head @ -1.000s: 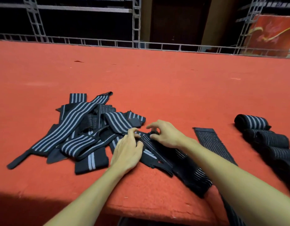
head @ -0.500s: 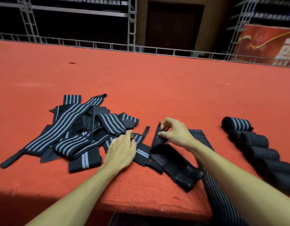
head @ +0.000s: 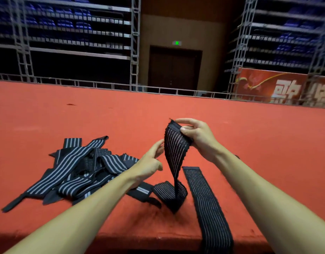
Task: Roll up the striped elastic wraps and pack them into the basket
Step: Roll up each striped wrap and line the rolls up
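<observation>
Red-covered tabletop (head: 103,116), dim racking (head: 75,33) behind. Over its near middle, one striped wrap (head: 174,153), top end pinched in right hand (head: 198,138) grip, tail slumped in a fold on the cloth. Likely light, limp, stretchy; best taken at the stitched end and rolled tight from there. Black, thin pale stripes. Left hand (head: 148,162) just beside, fingers loose, holding nothing. Unrolled pile (head: 75,171) to the left; flat strip (head: 207,204) to the right, draped over near edge.
</observation>
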A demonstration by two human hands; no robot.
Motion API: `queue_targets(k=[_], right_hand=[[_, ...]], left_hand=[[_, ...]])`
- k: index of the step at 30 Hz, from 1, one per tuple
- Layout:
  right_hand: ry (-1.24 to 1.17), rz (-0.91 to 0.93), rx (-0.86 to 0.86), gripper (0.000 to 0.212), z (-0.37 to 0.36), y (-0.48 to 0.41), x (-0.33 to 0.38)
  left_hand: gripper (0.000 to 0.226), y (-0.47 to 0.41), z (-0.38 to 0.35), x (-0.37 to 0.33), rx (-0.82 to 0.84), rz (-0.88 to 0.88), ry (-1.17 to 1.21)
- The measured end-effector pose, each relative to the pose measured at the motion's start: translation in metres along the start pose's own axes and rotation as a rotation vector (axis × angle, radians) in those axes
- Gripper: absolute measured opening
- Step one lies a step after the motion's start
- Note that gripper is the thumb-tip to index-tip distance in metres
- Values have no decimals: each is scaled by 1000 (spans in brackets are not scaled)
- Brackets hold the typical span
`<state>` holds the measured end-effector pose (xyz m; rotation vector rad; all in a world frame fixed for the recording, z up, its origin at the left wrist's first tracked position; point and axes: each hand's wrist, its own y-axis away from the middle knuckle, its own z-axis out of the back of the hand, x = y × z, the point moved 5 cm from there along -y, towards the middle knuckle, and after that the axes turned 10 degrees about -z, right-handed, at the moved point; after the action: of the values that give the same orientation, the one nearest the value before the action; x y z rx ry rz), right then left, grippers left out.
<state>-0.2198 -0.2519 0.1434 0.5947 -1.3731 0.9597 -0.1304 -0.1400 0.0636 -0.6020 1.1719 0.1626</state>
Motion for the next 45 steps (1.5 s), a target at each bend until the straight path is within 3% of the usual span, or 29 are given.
queue_targets(k=[4,7,12,15,18,24,30,38,41,45], right_hand=[[-139,90,-21,29,9,18,40],[-161,138,-21,29,15,31,59],[-213,203,-62,27,27,43,79],[-165,233,-72,23,30,48,84],[23,211,-108,21,34,44,74],[694,190,-176,13,35,24,26],[1087,96,-58,18,31,-14,-32],[1026,-25,-42,10,29,-81,-104],[1001,-92,-77,18,29,-102,-136],[969,-158,-87,16,23,-125,-177]], left_hand=[[38,0,-8,-35,43,-46,83],[19,8,-8,-55,25,-137,96],[22,19,-17,-98,141,-144,320],[31,28,-24,-116,199,-121,335],[32,36,-32,-114,253,-87,304],[19,51,-47,-46,235,86,239],[9,48,-52,27,171,222,99],[54,10,-27,100,14,73,-414],[51,1,-23,116,-12,5,-499],[30,-6,-23,126,-14,-82,-723]])
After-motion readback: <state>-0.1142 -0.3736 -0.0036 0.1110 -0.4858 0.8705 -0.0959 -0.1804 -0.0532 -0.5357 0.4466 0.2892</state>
